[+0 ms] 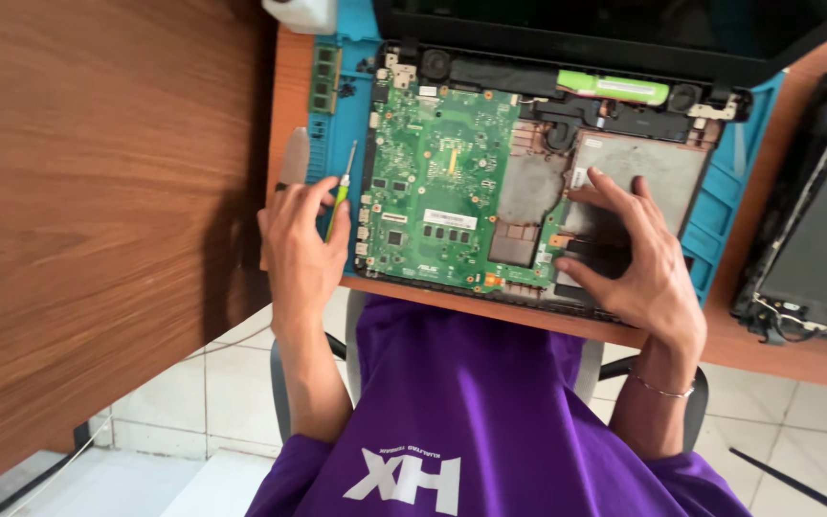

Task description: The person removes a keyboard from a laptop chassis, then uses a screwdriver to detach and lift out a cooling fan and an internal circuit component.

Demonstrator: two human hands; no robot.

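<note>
Opened laptop base (624, 163) lies on the blue mat (720, 220) on the tabletop (796, 345), long axis left to right. Right hand (638, 258) rests spread on its grey right bay, holding nothing. Left hand (303, 239), just left of the green board (442, 182), closes on a yellow-green screwdriver (340, 196), tip apparently pointing away.
</note>
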